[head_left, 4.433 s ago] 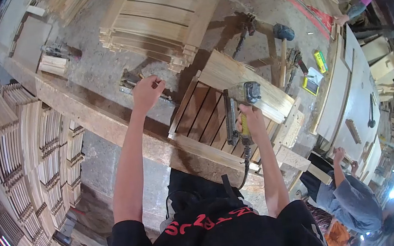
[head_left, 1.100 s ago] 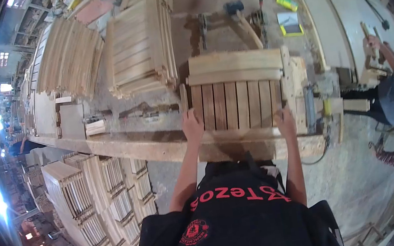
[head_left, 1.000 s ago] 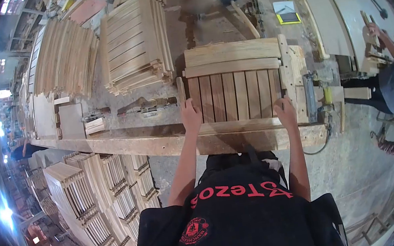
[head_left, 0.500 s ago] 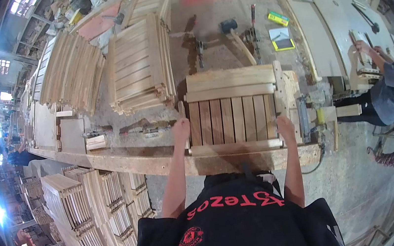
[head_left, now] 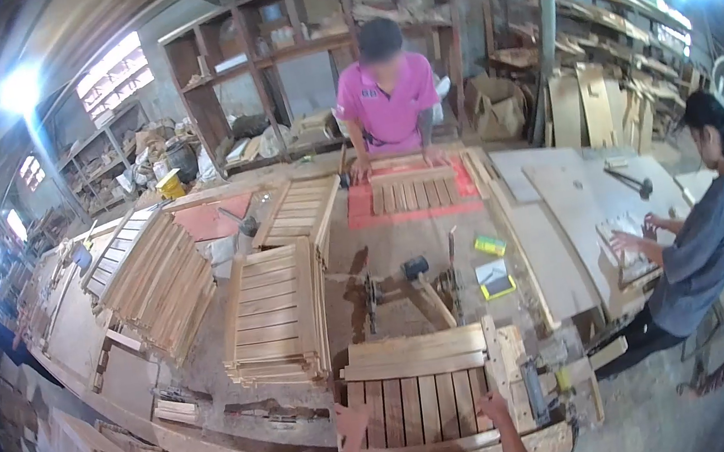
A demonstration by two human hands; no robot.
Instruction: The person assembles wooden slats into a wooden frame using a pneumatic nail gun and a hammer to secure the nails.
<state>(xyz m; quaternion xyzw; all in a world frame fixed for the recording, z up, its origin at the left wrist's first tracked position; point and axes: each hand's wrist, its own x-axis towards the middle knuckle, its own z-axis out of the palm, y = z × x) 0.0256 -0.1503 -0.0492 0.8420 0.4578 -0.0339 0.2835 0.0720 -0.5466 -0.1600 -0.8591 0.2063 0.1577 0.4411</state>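
Observation:
A slatted wooden panel (head_left: pixel 420 408) lies at the near edge of the workbench, its slats running away from me between rails. My left hand (head_left: pixel 351 421) is closed around its left side, and my right hand (head_left: pixel 493 407) has its fingers curled at the right side. Fingertips of both hands are partly hidden. Past the slats, a loose-looking wooden board (head_left: pixel 416 347) lies along the panel's far rail. Beyond that, a black-headed mallet (head_left: pixel 416 268) rests between two upright metal clamps (head_left: pixel 370 293).
Stacked slatted panels (head_left: pixel 268 307) and a larger pile of panels (head_left: pixel 155 285) stand on the left. A clamp (head_left: pixel 535 391) sits right of my panel. A person in pink (head_left: pixel 389 99) leans over another panel opposite; a person in grey (head_left: pixel 701 227) works at right.
My view has tilted up, bringing the person in pink and the shelves into sight. Both hands stay at the panel's two sides.

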